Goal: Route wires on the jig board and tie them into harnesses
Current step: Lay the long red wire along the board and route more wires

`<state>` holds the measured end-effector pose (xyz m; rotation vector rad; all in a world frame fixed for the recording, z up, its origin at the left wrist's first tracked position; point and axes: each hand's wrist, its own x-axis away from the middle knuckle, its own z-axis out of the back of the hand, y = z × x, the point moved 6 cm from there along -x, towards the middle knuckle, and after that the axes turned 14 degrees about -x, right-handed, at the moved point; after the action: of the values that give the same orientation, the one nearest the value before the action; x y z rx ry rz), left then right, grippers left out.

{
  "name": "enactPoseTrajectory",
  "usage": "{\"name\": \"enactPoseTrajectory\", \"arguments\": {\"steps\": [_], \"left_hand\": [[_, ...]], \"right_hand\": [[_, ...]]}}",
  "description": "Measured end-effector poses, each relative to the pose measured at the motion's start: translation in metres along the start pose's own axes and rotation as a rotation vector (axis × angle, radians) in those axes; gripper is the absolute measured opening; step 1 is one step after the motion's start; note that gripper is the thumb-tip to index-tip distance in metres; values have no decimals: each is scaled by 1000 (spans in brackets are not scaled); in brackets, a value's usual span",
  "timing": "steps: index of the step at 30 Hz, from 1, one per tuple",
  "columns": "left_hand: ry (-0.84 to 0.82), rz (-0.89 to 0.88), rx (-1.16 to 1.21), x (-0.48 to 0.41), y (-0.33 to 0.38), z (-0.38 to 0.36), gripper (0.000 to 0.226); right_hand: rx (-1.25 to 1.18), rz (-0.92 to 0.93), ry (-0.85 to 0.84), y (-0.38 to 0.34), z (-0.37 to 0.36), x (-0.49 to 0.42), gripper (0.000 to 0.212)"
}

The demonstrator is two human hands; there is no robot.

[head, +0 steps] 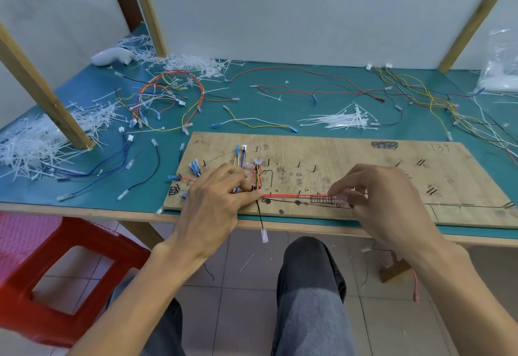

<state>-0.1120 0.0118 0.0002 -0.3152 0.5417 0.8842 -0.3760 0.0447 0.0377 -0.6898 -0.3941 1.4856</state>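
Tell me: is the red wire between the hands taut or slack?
Taut: the red wire runs straight from the left hand to the right hand.

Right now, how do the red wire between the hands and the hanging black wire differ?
The red wire lies taut and level on the board, pinched by the left hand and right hand; the black wire hangs slack over the front edge, its end free. Both start by the left hand.

Bright light is supplied evenly; faint shadows are cast on the pale plywood jig board [350, 156]. Bowing is seen at 3 and 9 o'clock.
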Motion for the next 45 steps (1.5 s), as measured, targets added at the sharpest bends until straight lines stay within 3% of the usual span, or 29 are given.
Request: {"name": "enactPoseTrajectory", "arguments": {"steps": [6, 10, 16, 24, 28, 33, 36, 40, 45], "left_hand": [[-8, 1, 6, -3, 3, 5, 32], [-34, 17, 14, -4, 2, 7, 40], [-61, 23, -1, -5, 4, 8, 45], [-99, 10, -86, -4, 11, 13, 46], [-158, 15, -144, 2, 16, 17, 52], [-277, 53, -244, 12, 23, 20, 71], [-343, 82, -290, 20, 29, 19, 85], [-436, 131, -294, 32, 34, 11, 100], [-419, 156, -248, 40, 36, 10, 113]], "right_hand": [[-38, -57, -4, 19, 7, -4, 52], [-2, -41, -14, 23, 4, 1, 54], [195, -13, 0, 26, 4, 18, 49], [474, 73, 4, 18, 4, 43, 79], [592, 160, 15, 16, 9, 55, 57], [446, 153, 37, -3, -2, 41, 38], [398, 114, -17, -1, -18, 40, 39], [388, 156, 73, 7, -20, 51, 48], [306, 179, 113, 15, -23, 64, 55]]}}
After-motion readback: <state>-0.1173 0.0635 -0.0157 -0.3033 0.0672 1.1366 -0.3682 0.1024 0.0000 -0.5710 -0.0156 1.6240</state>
